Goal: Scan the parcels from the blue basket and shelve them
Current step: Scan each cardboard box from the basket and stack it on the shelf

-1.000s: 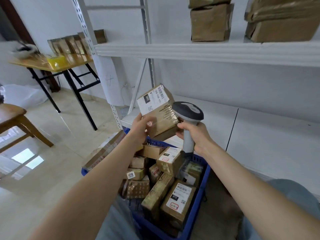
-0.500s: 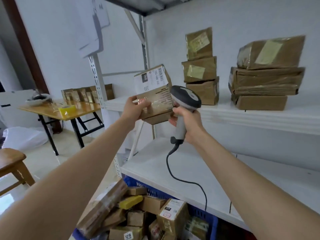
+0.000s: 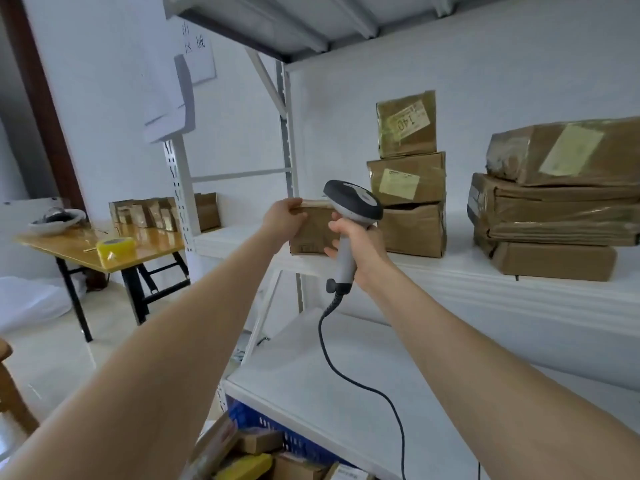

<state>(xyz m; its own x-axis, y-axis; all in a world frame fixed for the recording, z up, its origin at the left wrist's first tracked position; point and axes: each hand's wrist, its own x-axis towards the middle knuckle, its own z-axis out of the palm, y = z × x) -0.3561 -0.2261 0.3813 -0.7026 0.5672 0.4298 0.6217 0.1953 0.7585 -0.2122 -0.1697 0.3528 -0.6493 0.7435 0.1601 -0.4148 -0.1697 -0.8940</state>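
Your right hand and the barcode scanner it grips by the handle cover the right side of the parcel, so you cannot tell how near that side is to the stack of three boxes behind it. No label shows on the parcel's brown face. Your left hand holds it, fingers curled over its upper left edge. The parcel is at the front of the middle shelf, near the left end; whether its base rests fully on the board is hard to make out.

The blue basket is mostly hidden under the lower shelf and cut off by the bottom of the view; only part of its wall and a few parcels show. The scanner cable hangs down across the lower shelf and runs out of view.

Left of the parcel, bare shelf reaches to the upright post. More bare shelf lies between the three boxes and the larger stack at the right, which is cut off by the view's edge.
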